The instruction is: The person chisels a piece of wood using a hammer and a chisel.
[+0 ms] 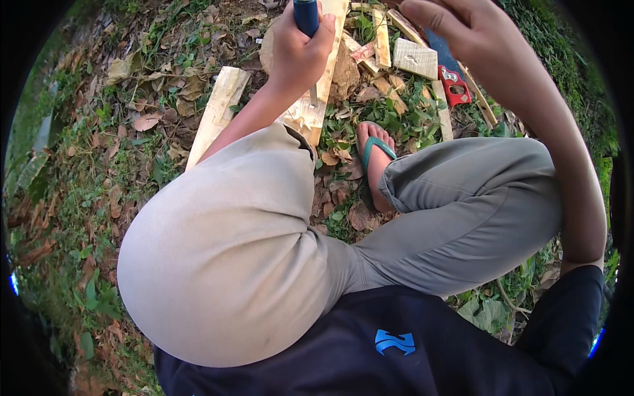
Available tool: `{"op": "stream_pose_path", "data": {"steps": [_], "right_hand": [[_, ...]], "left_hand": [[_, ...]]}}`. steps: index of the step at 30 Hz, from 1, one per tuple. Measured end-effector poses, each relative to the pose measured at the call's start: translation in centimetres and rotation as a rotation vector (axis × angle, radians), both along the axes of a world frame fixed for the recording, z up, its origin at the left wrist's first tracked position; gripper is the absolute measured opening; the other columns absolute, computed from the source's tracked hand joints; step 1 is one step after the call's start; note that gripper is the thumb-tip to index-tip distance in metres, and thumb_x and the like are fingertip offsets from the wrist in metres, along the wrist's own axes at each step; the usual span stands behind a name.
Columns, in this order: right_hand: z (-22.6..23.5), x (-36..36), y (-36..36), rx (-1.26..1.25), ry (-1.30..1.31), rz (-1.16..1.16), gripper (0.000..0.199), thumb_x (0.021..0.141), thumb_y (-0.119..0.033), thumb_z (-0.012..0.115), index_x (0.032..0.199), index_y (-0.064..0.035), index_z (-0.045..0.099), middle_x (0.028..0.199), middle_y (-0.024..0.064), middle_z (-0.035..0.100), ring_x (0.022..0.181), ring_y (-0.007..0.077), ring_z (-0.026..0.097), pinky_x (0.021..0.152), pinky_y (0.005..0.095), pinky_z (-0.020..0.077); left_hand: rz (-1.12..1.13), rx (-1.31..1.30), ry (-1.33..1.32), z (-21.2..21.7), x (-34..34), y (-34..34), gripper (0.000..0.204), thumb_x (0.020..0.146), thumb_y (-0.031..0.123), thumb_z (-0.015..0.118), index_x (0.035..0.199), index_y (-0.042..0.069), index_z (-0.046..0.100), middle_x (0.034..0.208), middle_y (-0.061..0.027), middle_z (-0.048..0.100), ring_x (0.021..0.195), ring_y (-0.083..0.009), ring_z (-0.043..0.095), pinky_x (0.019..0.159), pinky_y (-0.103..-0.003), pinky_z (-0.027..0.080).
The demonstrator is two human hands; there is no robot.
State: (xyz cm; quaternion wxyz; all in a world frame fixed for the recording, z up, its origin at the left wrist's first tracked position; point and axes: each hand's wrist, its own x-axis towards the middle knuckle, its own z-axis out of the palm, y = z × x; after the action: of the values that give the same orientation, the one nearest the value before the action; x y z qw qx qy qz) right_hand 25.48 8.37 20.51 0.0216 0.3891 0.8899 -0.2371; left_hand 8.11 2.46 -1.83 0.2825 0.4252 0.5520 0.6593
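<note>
Since the chisel (306, 16) stands at twelve o'clock with its blade against the chipped face of the pale board (323, 89), I judge that a steady angle and shallow bites should cut cleanest. My left hand (304, 54) wraps its handle, leaving the top exposed, which suits striking. My right hand (456, 21) is at one o'clock, fingers cropped, so I cannot tell whether it grips anything. I would keep the sandalled foot (378, 155), nearer at two o'clock, out of the blade's line.
</note>
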Motion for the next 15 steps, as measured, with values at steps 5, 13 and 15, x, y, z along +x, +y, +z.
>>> {"op": "stream_pose_path", "data": {"steps": [5,13,15], "right_hand": [[-0.3,-1.0,-0.2,0.023,0.04,-0.276,0.043,0.106,-0.039,0.055,0.096,0.0015,0.064,0.065,0.0013,0.05,0.062,0.012,0.05,0.059,0.0324,0.0429],[-1.4,0.0,0.6,-0.005,0.093,-0.2,0.048,0.106,-0.042,0.052,0.094,0.0026,0.064,0.068,0.0041,0.054,0.061,0.0127,0.053,0.056,0.0338,0.0433],[-1.3,0.0,0.1,-0.012,0.033,-0.186,0.046,0.107,-0.04,0.053,0.094,0.0021,0.064,0.067,0.0022,0.055,0.061,0.0116,0.052,0.056,0.0329,0.043]], "left_hand": [[0.097,-0.085,0.227,0.1,0.0,0.6,0.012,0.092,0.01,0.066,0.099,0.005,0.059,0.076,-0.0017,0.057,0.067,-0.0126,0.054,0.062,-0.032,0.046],[0.146,-0.115,0.385,0.4,-0.3,1.3,0.017,0.088,0.012,0.066,0.103,0.005,0.063,0.076,-0.0076,0.06,0.069,-0.0194,0.059,0.066,-0.035,0.048],[0.28,-0.173,0.571,0.5,0.4,0.8,0.018,0.088,0.012,0.065,0.104,0.005,0.063,0.075,-0.0075,0.06,0.069,-0.019,0.059,0.065,-0.035,0.048]]}}
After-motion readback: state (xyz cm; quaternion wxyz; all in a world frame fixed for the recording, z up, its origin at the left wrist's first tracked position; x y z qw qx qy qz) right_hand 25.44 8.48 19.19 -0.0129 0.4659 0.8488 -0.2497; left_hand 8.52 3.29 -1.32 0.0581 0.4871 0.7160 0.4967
